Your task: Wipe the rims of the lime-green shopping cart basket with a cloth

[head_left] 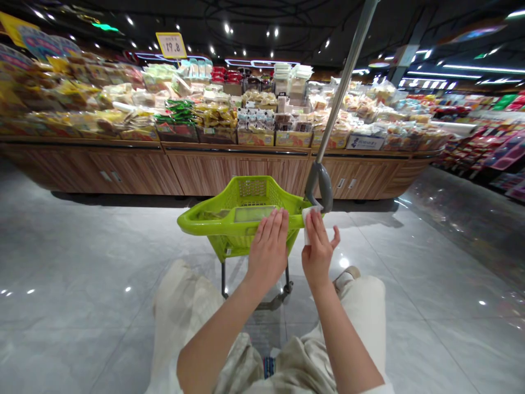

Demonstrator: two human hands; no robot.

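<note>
In front of me stands a lime-green shopping cart (221, 241) with a plastic basket. My left hand (268, 251) lies over the cart's handle bar (205, 225), its fingers stretched out and pressed together, with nothing seen in it. At the bar's right end, my right hand (319, 249) presses a folded white tissue or wipe (307, 232) against the green plastic, the little finger sticking out. Just beyond the right fingers, a grey loop-shaped grip (324, 189) joins a long metal pole (344, 82) that rises from the cart's right corner.
A wood-fronted display counter (241, 164) runs across behind the cart, piled with packaged foods (254, 117). A price sign (171, 45) stands above it. Shiny grey tiles (82, 262) cover the floor. More shelves (484, 131) are at the right. My knees flank the cart.
</note>
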